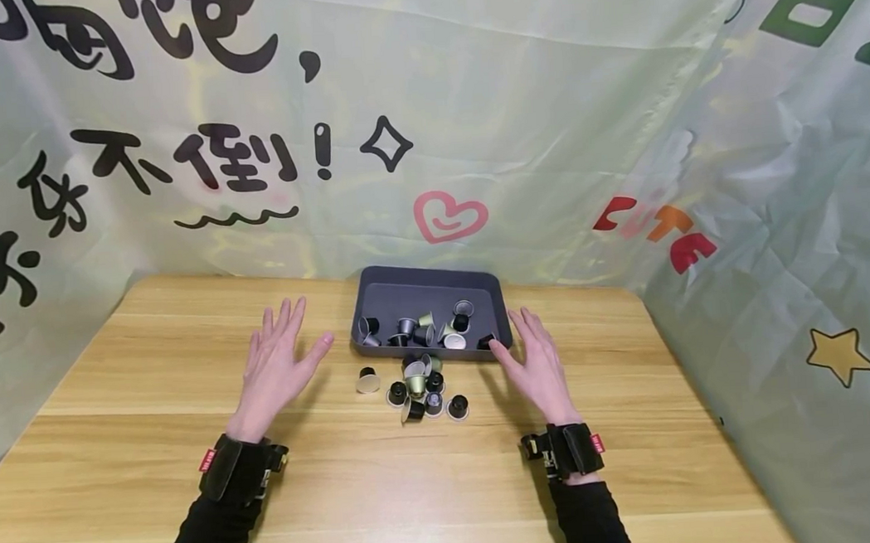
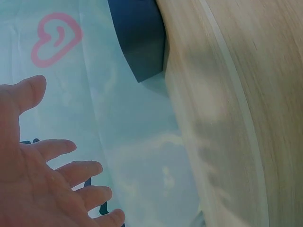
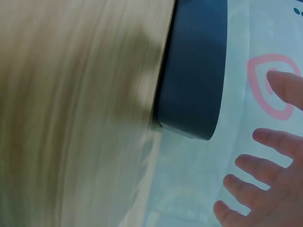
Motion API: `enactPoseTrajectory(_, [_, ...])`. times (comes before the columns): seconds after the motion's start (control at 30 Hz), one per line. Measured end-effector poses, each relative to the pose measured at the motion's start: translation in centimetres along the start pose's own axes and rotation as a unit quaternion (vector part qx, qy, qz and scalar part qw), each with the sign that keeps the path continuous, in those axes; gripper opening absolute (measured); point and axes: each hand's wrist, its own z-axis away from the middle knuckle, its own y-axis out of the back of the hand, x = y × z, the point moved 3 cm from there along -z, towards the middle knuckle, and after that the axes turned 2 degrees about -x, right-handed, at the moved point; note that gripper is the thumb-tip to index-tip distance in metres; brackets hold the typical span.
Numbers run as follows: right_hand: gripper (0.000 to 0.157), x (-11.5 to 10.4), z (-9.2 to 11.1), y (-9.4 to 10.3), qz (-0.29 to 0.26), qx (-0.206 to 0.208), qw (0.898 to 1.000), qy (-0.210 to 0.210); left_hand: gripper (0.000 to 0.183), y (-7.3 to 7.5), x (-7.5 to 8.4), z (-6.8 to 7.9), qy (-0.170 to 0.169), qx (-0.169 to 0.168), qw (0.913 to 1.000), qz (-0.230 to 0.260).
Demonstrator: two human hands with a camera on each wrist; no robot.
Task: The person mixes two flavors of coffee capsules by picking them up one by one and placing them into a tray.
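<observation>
My left hand (image 1: pixel 277 372) hovers over the table left of the tray, fingers spread and holding nothing. On the other side, my right hand (image 1: pixel 536 369) is raised beside the tray's near right corner, also spread and without anything in it. The dark grey tray (image 1: pixel 436 284) holds several coffee capsules, among them a silver one (image 1: pixel 407 326) and a white-lidded one (image 1: pixel 454 341). In front of it, a loose cluster of capsules lies on the wood, including a green one (image 1: pixel 415 386) and a black one (image 1: pixel 458 407). Both wrist views show spread fingers near the tray's outer wall (image 3: pixel 194 71).
The wooden table (image 1: pixel 404 498) reaches back to a printed cloth backdrop (image 1: pixel 530 116), which also hangs along the right side. One capsule (image 1: pixel 368 381) lies a little apart, left of the cluster. Each wrist wears a black strap (image 1: pixel 238 470) with a small camera.
</observation>
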Motion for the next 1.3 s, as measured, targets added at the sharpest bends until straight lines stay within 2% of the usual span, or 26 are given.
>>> enactPoseTrajectory(0.63, [0.073,0.6,0.4,-0.2,0.021,-0.038,0.999,-0.02,0.083,-0.4,-0.2,0.5,0.011,-0.023,0.9996,-0.014])
enactPoseTrajectory(1.3, [0.078,1.5,-0.1,0.4,0.048,-0.062,0.996,-0.04,0.086,-0.6,-1.1,-0.4,0.02,-0.062,0.9972,-0.036])
